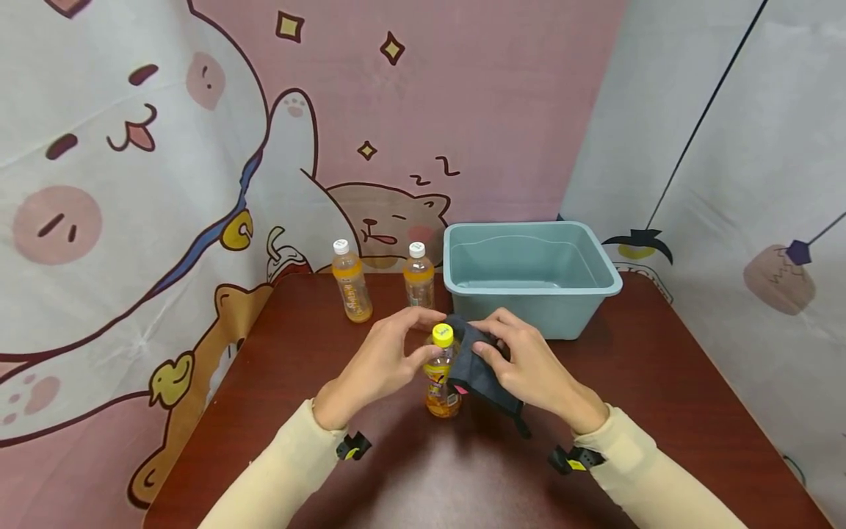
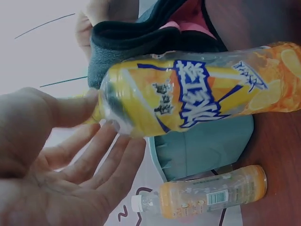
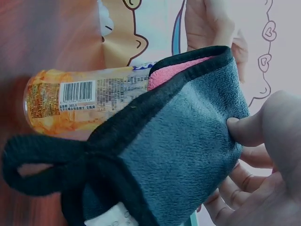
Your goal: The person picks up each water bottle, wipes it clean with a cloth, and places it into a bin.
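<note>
A yellow-capped bottle of iced tea (image 1: 441, 397) stands upright on the table, with an orange and yellow label. My left hand (image 1: 386, 353) pinches it near the cap between thumb and fingers; the other fingers spread loosely behind the neck in the left wrist view. In my right hand (image 1: 529, 364) is a dark grey towelling cloth (image 3: 188, 136), folded over, with black edging, a hanging loop and a pink inner side. Thumb and fingers grip the cloth right beside the bottle, and it covers part of the label in the right wrist view.
Two white-capped bottles stand at the back: one bottle (image 1: 353, 290) on the left, another bottle (image 1: 419, 283) nearer the middle. A blue-green plastic tub (image 1: 529, 312) sits behind my right hand. A printed cloth backdrop (image 1: 502, 110) rises behind the dark red table (image 1: 284, 382).
</note>
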Action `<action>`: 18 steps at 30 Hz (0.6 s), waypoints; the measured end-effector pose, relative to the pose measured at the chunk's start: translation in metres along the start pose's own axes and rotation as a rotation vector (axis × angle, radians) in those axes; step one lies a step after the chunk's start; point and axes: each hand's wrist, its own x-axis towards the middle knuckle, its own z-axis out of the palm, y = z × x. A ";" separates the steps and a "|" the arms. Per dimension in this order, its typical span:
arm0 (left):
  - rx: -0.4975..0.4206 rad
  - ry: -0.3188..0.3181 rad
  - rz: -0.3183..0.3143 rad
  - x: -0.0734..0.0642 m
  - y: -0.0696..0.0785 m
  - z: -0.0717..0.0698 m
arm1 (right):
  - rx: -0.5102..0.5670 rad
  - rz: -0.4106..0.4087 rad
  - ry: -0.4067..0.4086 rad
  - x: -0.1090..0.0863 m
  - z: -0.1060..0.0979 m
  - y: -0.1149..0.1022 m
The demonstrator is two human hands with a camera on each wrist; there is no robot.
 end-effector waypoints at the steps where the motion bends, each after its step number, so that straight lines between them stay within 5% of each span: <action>1: 0.003 0.008 -0.012 -0.001 0.000 0.001 | 0.001 0.002 -0.003 0.000 0.001 -0.001; 9: 0.035 0.087 -0.036 -0.003 0.000 0.004 | 0.010 -0.021 -0.003 0.002 0.013 -0.002; 18: 0.034 0.089 -0.067 0.000 0.000 0.003 | 0.000 -0.037 -0.014 0.008 0.014 -0.005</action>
